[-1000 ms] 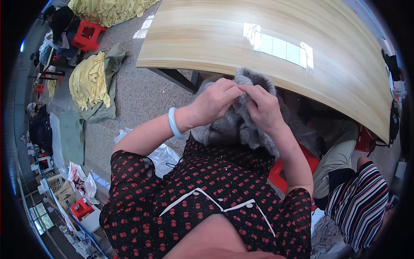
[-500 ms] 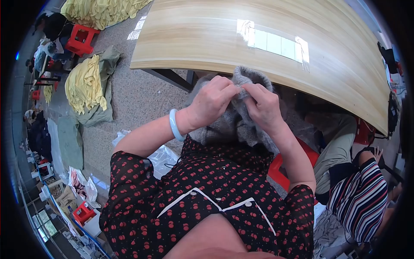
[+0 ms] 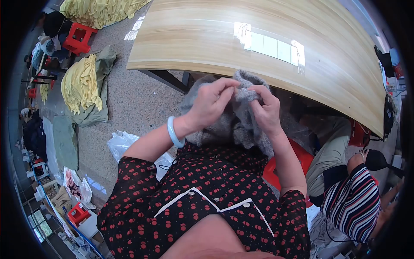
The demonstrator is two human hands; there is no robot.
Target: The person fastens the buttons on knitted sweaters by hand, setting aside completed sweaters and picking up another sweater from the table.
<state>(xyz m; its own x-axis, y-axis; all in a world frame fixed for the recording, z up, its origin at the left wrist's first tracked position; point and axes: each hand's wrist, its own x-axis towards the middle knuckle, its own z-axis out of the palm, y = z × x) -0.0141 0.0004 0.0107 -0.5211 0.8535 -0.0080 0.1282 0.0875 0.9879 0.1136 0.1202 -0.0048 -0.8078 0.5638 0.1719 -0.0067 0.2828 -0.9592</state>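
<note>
A fuzzy grey knitted garment (image 3: 243, 125) is bunched over my lap, and its upper part rises against the table edge. My right hand (image 3: 266, 110) is closed on a folded edge of the knit, with thumb and fingers pinching it. My left hand (image 3: 211, 103), with a pale bangle (image 3: 174, 131) at the wrist, is closed in a pinch just left of that edge. Whatever lies between its thumb and forefinger is too small to make out. The lower folds of the garment are partly hidden behind my hands and forearms.
A wood-grain table (image 3: 194, 39) stands directly ahead. At my right sits a person in a striped top (image 3: 353, 203), near a red stool (image 3: 302, 157). Yellow garments (image 3: 82, 84) lie on green cloth at the left. Clear plastic (image 3: 123, 144) is on the floor.
My left fingertips have drawn slightly away from my right fingers, which still grip the knit edge. The person at the right has shifted an arm. The view has moved a little.
</note>
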